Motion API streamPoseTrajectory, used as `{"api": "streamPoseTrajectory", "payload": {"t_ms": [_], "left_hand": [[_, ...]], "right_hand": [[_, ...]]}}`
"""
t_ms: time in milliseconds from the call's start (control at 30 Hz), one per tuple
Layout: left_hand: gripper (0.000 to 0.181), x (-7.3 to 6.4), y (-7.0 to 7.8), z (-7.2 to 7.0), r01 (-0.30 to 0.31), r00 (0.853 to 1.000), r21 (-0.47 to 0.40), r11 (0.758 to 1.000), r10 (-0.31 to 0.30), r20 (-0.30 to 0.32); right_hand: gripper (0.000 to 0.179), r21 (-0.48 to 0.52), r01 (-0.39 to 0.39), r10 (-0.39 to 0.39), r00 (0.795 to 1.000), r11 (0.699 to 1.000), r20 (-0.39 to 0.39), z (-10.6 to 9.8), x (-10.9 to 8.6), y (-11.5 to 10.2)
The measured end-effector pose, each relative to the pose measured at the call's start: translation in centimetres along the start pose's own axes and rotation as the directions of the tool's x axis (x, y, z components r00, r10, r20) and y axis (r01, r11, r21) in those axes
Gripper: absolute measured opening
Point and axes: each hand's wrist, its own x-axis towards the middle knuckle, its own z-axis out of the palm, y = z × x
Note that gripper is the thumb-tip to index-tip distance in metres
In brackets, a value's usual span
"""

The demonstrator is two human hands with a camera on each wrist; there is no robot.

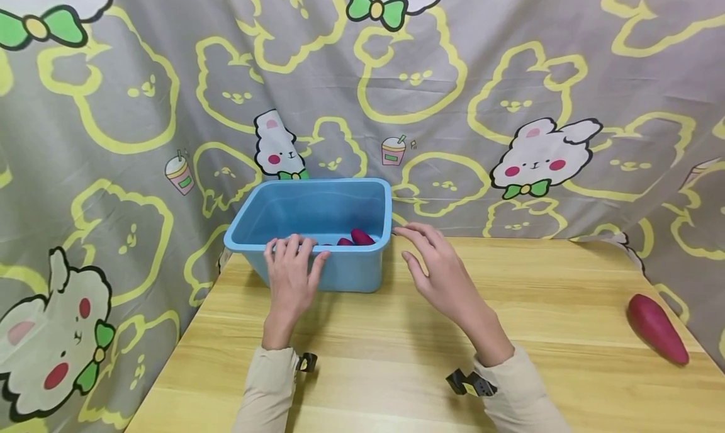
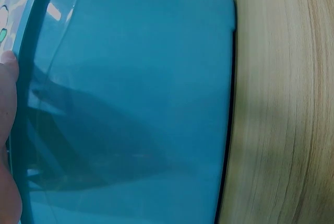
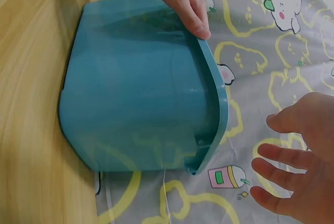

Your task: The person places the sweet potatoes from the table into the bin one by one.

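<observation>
A blue plastic bin [image 1: 345, 270] stands on the table by the curtain. My left hand [image 1: 290, 275] holds its front rim, fingers over the edge and thumb on the outer wall; the left wrist view shows the bin's side [image 2: 135, 88] close up. Dark red sweet potatoes [image 1: 361, 237] lie inside the bin, partly hidden by the front wall and my fingers. Just right of the bin, my right hand [image 1: 440, 272] hovers with fingers spread and slightly bent, holding nothing. In the right wrist view that hand [image 3: 315, 182] is apart from the rim.
Another dark red sweet potato [image 1: 658, 329] lies on the wooden table [image 1: 362, 370] near its right edge. A grey curtain [image 1: 442, 93] with yellow and white cartoon animals hangs behind the table and along both sides.
</observation>
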Motion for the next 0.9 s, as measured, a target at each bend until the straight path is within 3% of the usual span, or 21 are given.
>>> {"api": "streamPoseTrajectory", "payload": {"t_ms": [333, 900], "left_hand": [[0.054, 0.0, 0.0, 0.0, 0.002, 1.000, 0.002, 1.000, -0.002, 0.002], [0.047, -0.1, 0.1, 0.0, 0.005, 1.000, -0.010, 1.000, -0.005, -0.003]], "right_hand": [[0.050, -0.013, -0.031, 0.031, 0.999, 0.999, -0.026, -1.4, -1.9, 1.0], [0.048, -0.018, -0.122, 0.119, 0.987, 0.992, -0.110, -3.7, -2.9, 4.4]]}}
